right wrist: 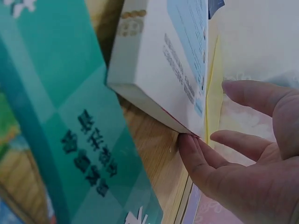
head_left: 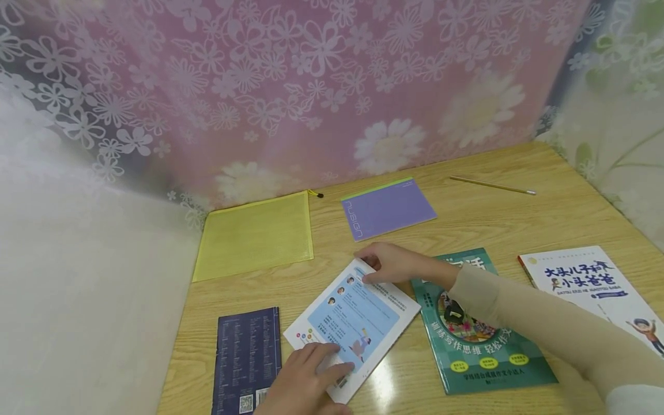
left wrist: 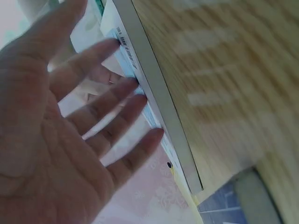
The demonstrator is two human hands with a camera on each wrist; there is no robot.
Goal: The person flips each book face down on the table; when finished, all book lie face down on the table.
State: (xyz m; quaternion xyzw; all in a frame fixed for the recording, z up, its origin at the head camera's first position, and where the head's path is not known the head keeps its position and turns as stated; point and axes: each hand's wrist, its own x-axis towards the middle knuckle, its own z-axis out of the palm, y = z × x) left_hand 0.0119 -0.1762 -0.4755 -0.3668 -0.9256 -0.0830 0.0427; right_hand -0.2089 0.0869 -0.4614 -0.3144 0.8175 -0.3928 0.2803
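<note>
A thick white book (head_left: 358, 323) with a pale blue panel on its cover lies at an angle on the wooden table. My left hand (head_left: 310, 377) is over its near end. In the left wrist view the fingers of the left hand (left wrist: 88, 112) are spread, their tips touching the book's cover (left wrist: 126, 58). At the book's far corner is my right hand (head_left: 389, 264). The right wrist view shows fingertips of the right hand (right wrist: 247, 154) against the corner edge of the book (right wrist: 154, 70), with the thumb apart from the cover.
Right of the book lie a green book (head_left: 441, 346) and a white book (head_left: 576, 271), the green one partly under my right forearm. A dark blue booklet (head_left: 249, 351) lies left. Behind are a yellow zip pouch (head_left: 259, 236), a purple notebook (head_left: 389, 208) and a pencil (head_left: 490, 184).
</note>
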